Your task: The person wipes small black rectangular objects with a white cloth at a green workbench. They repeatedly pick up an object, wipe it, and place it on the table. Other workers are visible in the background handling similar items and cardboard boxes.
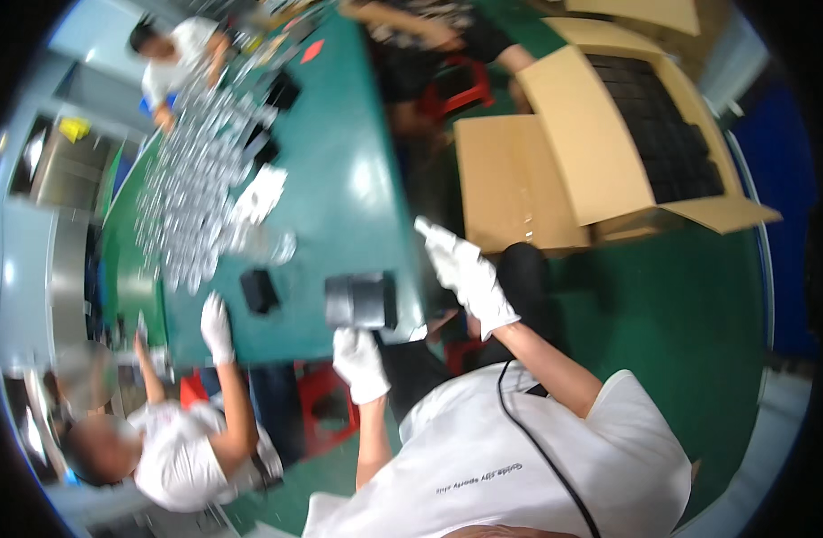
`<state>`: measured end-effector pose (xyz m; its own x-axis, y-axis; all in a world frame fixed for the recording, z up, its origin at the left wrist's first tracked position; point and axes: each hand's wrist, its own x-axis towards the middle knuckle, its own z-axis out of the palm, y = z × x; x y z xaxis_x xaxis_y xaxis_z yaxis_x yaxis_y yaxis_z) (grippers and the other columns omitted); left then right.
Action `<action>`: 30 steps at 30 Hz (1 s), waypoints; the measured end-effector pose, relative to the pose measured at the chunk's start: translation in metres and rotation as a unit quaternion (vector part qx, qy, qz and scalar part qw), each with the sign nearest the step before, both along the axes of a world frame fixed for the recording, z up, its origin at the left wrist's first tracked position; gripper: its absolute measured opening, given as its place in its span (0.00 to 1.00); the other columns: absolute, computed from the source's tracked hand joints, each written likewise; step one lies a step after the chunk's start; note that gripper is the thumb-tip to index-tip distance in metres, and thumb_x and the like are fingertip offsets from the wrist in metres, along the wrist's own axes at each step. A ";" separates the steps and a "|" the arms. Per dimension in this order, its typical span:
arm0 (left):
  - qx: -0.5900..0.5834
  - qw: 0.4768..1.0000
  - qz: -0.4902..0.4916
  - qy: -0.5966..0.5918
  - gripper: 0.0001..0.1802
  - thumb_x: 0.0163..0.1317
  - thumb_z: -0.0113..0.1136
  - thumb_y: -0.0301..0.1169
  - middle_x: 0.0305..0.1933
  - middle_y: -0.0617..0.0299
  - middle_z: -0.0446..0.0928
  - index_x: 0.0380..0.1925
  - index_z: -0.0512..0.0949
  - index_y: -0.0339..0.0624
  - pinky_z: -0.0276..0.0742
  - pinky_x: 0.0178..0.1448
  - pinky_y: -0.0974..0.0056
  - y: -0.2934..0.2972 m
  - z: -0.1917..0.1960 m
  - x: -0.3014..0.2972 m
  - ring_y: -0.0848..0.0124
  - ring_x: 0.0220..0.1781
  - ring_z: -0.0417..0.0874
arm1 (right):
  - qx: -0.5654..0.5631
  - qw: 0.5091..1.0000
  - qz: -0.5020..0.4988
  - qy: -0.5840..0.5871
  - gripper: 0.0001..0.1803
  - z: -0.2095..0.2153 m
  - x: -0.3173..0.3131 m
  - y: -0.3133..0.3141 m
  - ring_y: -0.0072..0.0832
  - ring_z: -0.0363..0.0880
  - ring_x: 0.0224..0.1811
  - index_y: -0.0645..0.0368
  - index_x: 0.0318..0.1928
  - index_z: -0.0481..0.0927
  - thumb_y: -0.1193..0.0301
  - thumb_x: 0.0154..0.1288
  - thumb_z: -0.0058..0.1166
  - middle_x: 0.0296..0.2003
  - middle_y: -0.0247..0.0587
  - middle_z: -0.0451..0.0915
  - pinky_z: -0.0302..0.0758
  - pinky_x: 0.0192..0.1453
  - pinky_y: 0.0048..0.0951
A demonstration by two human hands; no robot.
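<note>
The person's gloved left hand (360,366) is meeting the near side of a black box (356,302) sitting by the green table's (339,197) corner; its grip is unclear. The right hand (465,273) is hovering apart, fingers extended. Steadying the box clear of the edge is probably wisest.

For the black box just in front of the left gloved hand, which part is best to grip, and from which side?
Probably its left and right sides, coming from the near table edge. The black box looks blocky and sits near the corner of the green table; both sides look free, and the left hand is at its near side.
</note>
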<state>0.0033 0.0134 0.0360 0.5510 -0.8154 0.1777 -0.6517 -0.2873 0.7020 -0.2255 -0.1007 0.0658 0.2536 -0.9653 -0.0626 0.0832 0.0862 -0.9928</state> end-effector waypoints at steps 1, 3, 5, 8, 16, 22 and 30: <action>-0.018 1.000 -0.013 -0.018 0.07 0.66 0.56 0.26 0.30 0.49 0.75 0.29 0.74 0.33 0.73 0.42 0.57 0.008 0.005 -0.007 0.54 0.33 0.77 | -0.047 0.998 0.010 -0.047 0.26 -0.004 0.013 0.000 0.29 0.68 0.67 0.61 0.70 0.68 0.66 0.76 0.41 0.66 0.41 0.72 0.63 0.69 0.28; -0.036 0.997 -0.043 -0.057 0.08 0.65 0.55 0.24 0.30 0.47 0.71 0.26 0.71 0.33 0.72 0.42 0.56 0.003 0.014 -0.015 0.52 0.33 0.74 | -0.163 0.986 0.010 -0.023 0.25 0.006 0.040 0.008 0.32 0.68 0.72 0.60 0.70 0.70 0.69 0.75 0.46 0.69 0.42 0.72 0.62 0.75 0.29; -0.014 0.993 -0.063 -0.101 0.07 0.65 0.54 0.25 0.34 0.46 0.72 0.29 0.73 0.32 0.72 0.43 0.55 0.004 0.006 -0.010 0.49 0.37 0.76 | -0.344 0.921 0.011 0.182 0.25 0.028 0.066 0.024 0.38 0.71 0.70 0.57 0.66 0.75 0.70 0.69 0.54 0.66 0.44 0.75 0.66 0.74 0.36; -0.122 0.985 -0.065 0.103 0.11 0.68 0.56 0.26 0.46 0.49 0.82 0.48 0.78 0.33 0.76 0.51 0.58 0.006 -0.015 -0.008 0.52 0.46 0.83 | -0.464 0.831 0.072 0.299 0.26 0.030 0.089 0.043 0.38 0.68 0.72 0.59 0.62 0.77 0.68 0.62 0.57 0.68 0.44 0.72 0.63 0.75 0.46; -0.171 0.979 -0.093 -0.062 0.11 0.63 0.61 0.26 0.42 0.46 0.82 0.45 0.81 0.36 0.76 0.46 0.52 0.002 -0.024 0.001 0.46 0.42 0.82 | -0.479 0.776 0.032 0.409 0.25 0.012 0.132 -0.011 0.38 0.70 0.69 0.56 0.60 0.78 0.60 0.64 0.56 0.62 0.40 0.77 0.62 0.75 0.42; -0.212 0.972 -0.072 -0.068 0.14 0.61 0.62 0.30 0.40 0.48 0.80 0.44 0.79 0.34 0.76 0.46 0.50 0.001 -0.040 0.004 0.47 0.41 0.81 | -0.543 0.744 0.084 0.381 0.24 0.010 0.176 0.007 0.37 0.69 0.71 0.55 0.56 0.81 0.57 0.63 0.57 0.62 0.40 0.77 0.60 0.77 0.41; -0.179 0.948 -0.100 -0.243 0.13 0.56 0.64 0.33 0.38 0.56 0.78 0.37 0.76 0.38 0.76 0.42 0.54 0.019 -0.069 0.008 0.54 0.38 0.79 | -0.440 0.845 0.285 0.104 0.23 -0.004 0.128 0.079 0.37 0.69 0.70 0.57 0.58 0.79 0.64 0.64 0.60 0.62 0.39 0.77 0.64 0.74 0.43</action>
